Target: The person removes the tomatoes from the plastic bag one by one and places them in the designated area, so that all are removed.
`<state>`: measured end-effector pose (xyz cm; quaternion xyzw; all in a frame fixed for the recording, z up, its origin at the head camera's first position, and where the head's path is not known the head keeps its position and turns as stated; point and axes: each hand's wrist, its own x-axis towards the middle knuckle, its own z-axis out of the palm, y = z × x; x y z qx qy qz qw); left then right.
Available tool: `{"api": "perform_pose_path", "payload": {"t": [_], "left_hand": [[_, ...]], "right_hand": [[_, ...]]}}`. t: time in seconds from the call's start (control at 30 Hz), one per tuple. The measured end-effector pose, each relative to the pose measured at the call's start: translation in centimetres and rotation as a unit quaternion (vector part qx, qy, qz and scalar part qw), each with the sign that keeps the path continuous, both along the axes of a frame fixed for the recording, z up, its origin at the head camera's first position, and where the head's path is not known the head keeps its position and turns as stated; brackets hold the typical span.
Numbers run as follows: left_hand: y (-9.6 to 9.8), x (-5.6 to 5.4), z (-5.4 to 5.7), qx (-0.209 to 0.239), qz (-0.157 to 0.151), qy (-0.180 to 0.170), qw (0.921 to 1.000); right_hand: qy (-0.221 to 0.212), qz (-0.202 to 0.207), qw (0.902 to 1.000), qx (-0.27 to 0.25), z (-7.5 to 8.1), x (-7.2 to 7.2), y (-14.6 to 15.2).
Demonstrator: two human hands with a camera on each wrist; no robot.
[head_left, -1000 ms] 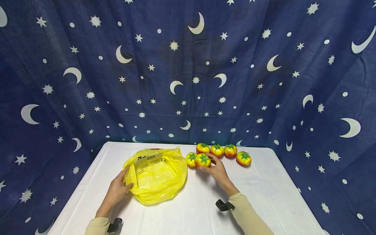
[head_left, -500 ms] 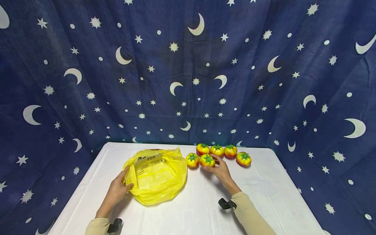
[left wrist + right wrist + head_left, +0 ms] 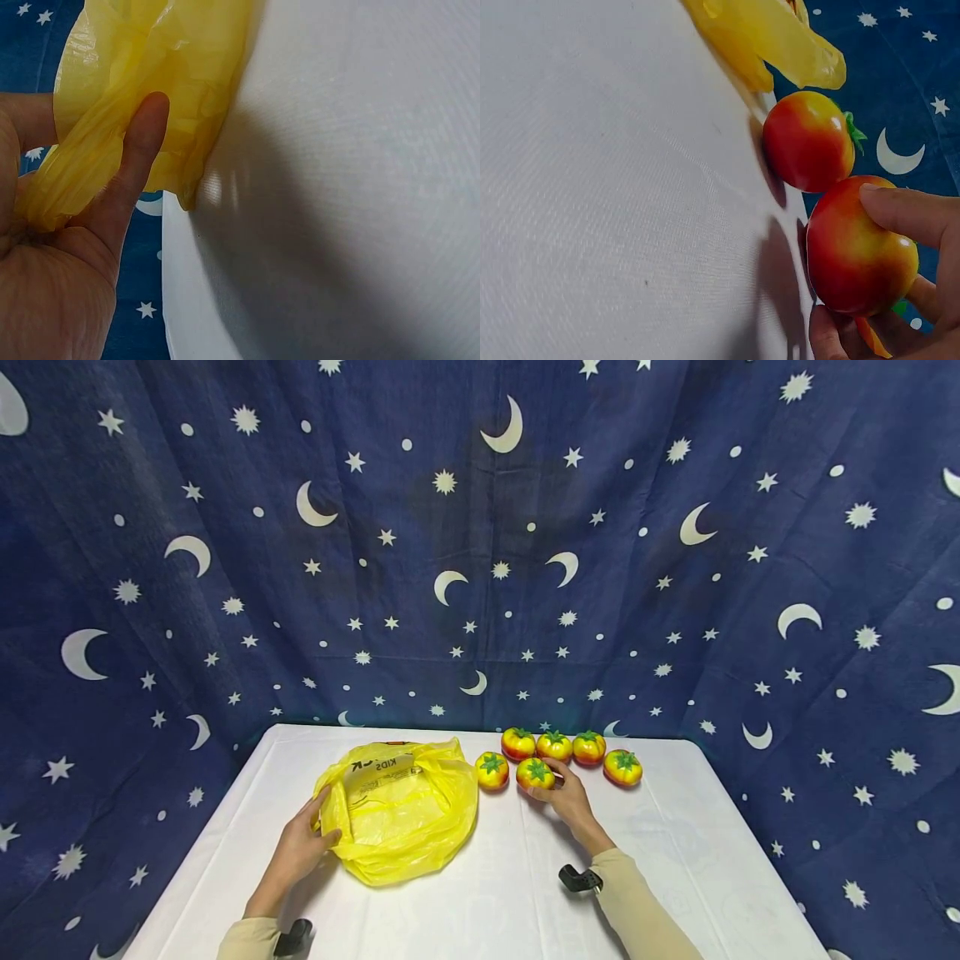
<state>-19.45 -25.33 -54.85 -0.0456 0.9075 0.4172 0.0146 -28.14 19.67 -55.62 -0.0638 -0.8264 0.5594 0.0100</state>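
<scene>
An open yellow plastic bag (image 3: 408, 857) stands on the left half of the table, its mouth facing up and dark print showing on its inner wall. My left hand (image 3: 298, 845) grips the left side of the bag, with gathered plastic between thumb (image 3: 146, 135) and fingers. With thumb and fingers round it, my right hand (image 3: 570, 803) holds a red-and-yellow toy tomato (image 3: 535, 773) with a green leafy top. Just left of it, beside the bag, sits another toy tomato (image 3: 492, 772). Whether the held tomato touches the cloth, I cannot tell.
Behind the right hand, a row of toy tomatoes (image 3: 553, 746) lies near the table's back edge. One more tomato (image 3: 622, 767) sits at the row's right end. White cloth covers the table (image 3: 450, 918). A blue curtain (image 3: 420, 635) with moons and stars hangs around it.
My right hand has moved slightly right with the held tomato, which now sits apart from the tomato beside the bag instead of overlapping it. The left hand and bag have stayed put.
</scene>
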Motion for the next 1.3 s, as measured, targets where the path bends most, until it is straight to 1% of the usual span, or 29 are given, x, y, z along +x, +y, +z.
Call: {"api": "perform_pose_path", "payload": {"t": [0.23, 0.5, 0.6, 0.7, 0.8, 0.93, 1.0, 1.07, 1.17, 1.23, 1.3], "left_hand": [[0.0, -0.1, 0.0, -0.001, 0.001, 0.0, 1.0], [0.0, -0.1, 0.2, 0.003, 0.001, -0.004, 1.0], [-0.1, 0.1, 0.2, 0.005, -0.003, 0.002, 1.0], [-0.1, 0.2, 0.1, 0.007, -0.01, 0.025, 0.9996], [0.1, 0.2, 0.0, 0.013, -0.018, 0.068, 0.9975], [0.2, 0.3, 0.0, 0.013, -0.021, 0.121, 0.9923], [0.3, 0.3, 0.2, 0.013, -0.02, 0.13, 0.9912], [0.2, 0.3, 0.3, 0.013, -0.015, 0.131, 0.9911], [0.0, 0.4, 0.6, 0.026, -0.008, 0.134, 0.9906], [-0.1, 0.5, 0.8, 0.032, 0.004, 0.144, 0.9891], [-0.2, 0.7, 1.1, 0.038, 0.02, 0.164, 0.9855]], "right_hand": [[0.001, 0.001, 0.9998, 0.017, -0.5, -0.5, -0.3], [-0.012, 0.003, 0.9993, 0.036, -0.6, -0.7, -0.8], [-0.018, 0.003, 0.9992, 0.036, -0.7, -0.7, -1.0], [-0.02, 0.002, 0.9991, 0.038, -0.7, -0.7, -1.0], [-0.02, 0.002, 0.999, 0.039, -0.6, -0.8, -0.8], [-0.022, 0.007, 0.999, 0.039, -0.4, -0.8, -0.4], [-0.022, 0.006, 0.9992, 0.034, -0.3, -0.7, -0.2], [-0.019, 0.006, 0.9995, 0.026, -0.1, -0.5, 0.1], [-0.014, 0.009, 0.9998, 0.015, 0.3, -0.2, 0.5], [-0.012, 0.014, 0.9997, 0.016, 0.6, -0.1, 0.7], [-0.009, 0.02, 0.9996, 0.018, 1.0, 0.1, 0.8]]}}
